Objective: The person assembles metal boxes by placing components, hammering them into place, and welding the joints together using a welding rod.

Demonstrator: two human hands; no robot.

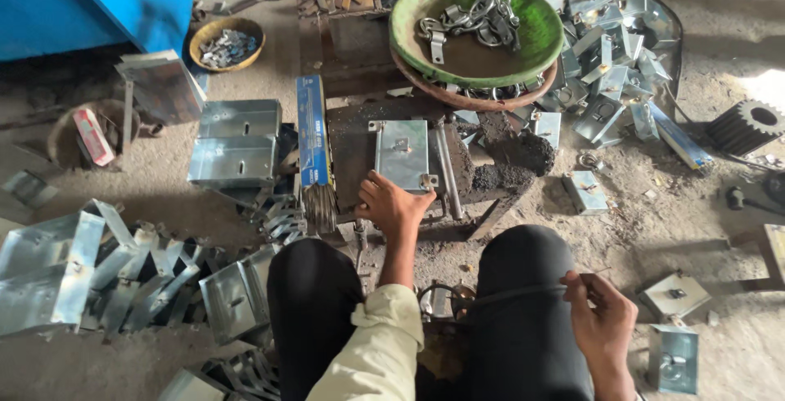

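My left hand [392, 203] rests at the near edge of a small shiny metal plate [401, 152] lying on a dark iron work block [352, 149]; its fingers touch the plate's lower edge. My right hand [601, 313] sits by my right knee, pinching a thin rod [523, 291] that runs left across my dark trousers. A green bowl [540, 37] of metal chain links stands just beyond the block.
A blue packet of welding rods [311, 131] lies left of the block. Bent zinc-coated metal boxes are piled at the left [49, 274] and upper right [605, 49]. A black gear [746, 125] sits far right, a small bowl of bits [226, 43] upper left.
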